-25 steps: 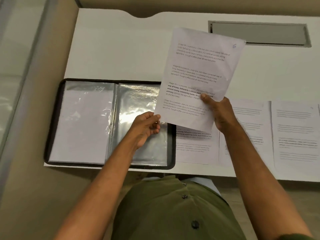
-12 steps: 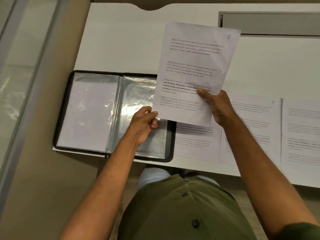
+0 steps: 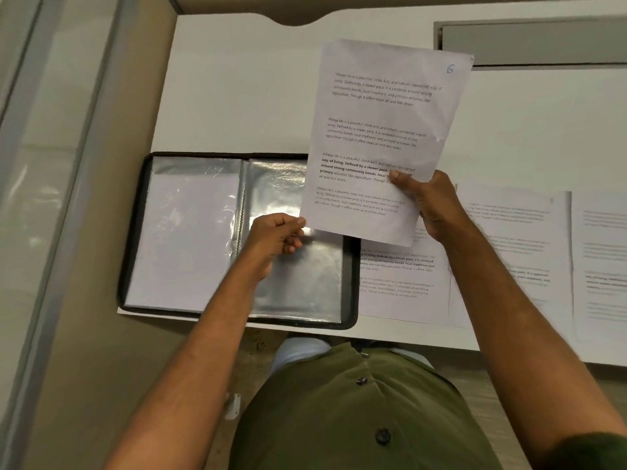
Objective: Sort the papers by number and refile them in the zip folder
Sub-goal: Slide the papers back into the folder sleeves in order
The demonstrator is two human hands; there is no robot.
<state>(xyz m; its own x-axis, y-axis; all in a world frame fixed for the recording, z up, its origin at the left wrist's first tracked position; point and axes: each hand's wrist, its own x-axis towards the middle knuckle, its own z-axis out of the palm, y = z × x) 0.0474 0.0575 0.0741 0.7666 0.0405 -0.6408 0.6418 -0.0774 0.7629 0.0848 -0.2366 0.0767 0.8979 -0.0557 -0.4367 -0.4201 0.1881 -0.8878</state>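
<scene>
A printed sheet marked 6 (image 3: 380,130) is held up above the white desk. My right hand (image 3: 431,205) grips its lower right part, thumb on the front. My left hand (image 3: 274,237) pinches its lower left corner. Below lies the open black zip folder (image 3: 135,232), its clear sleeves facing up; the left sleeve holds a white sheet (image 3: 183,239), the right sleeve (image 3: 298,276) looks shiny and see-through. Other printed papers (image 3: 397,276) lie in a row on the desk, right of the folder.
The white desk (image 3: 237,96) has a grey recessed panel (image 3: 529,42) at the back right. More printed sheets (image 3: 512,252) spread toward the right edge. A glass partition (image 3: 40,164) runs along the left. The folder overhangs the desk's near edge slightly.
Both hands keep holding sheet 6 in the same grip. The sheet has tilted a little more upright and sits slightly closer to the folder's right side; the camera view shifted.
</scene>
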